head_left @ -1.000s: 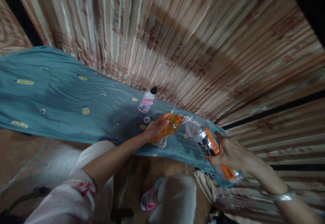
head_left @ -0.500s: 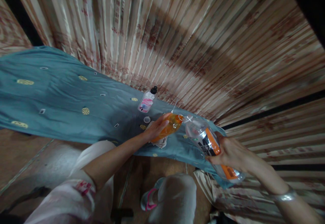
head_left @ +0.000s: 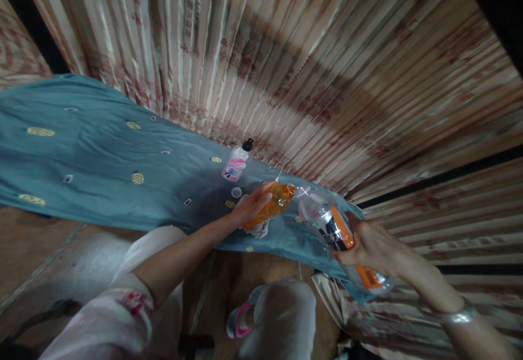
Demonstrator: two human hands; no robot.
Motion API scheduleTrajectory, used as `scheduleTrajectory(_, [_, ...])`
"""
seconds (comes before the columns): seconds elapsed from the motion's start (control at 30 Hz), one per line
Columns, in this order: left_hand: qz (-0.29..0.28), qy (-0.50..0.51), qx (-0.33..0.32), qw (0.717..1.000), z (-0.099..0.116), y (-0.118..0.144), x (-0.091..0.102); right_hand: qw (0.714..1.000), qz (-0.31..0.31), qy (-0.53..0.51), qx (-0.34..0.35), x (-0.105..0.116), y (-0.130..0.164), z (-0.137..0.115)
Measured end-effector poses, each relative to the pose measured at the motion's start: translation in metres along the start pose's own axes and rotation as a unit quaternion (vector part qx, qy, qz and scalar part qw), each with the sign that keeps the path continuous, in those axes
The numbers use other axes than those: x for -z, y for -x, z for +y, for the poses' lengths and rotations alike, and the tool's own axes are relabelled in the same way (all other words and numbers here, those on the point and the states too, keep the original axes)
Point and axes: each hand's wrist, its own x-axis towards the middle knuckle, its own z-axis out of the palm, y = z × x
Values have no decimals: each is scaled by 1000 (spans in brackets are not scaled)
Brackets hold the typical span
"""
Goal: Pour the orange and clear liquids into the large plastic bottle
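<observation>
There is one camera, worn on the person's head. It looks forward and down, close over the blue cloth [head_left: 102, 158], with the striped curtain [head_left: 327, 66] behind it.

Dark block lettering shows on the orange and white label of the clear bottle [head_left: 333, 226], right of centre in the frame, but it is too blurred and tilted to read. The small pink-labelled bottle [head_left: 236, 165], just above centre, carries a dark mark on its label, also unreadable. No other text, brand or number can be made out.
</observation>
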Motion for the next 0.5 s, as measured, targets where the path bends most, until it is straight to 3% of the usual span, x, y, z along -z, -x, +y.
scheduleTrajectory(0.23, [5,-11,-14,1000,4,2,2,1000,-19,-7,-12,1,0,-1])
scheduleTrajectory(0.5, [23,-16,-18,999,-6,-2,-1,1000,-6,-8,-10,0,2,-2])
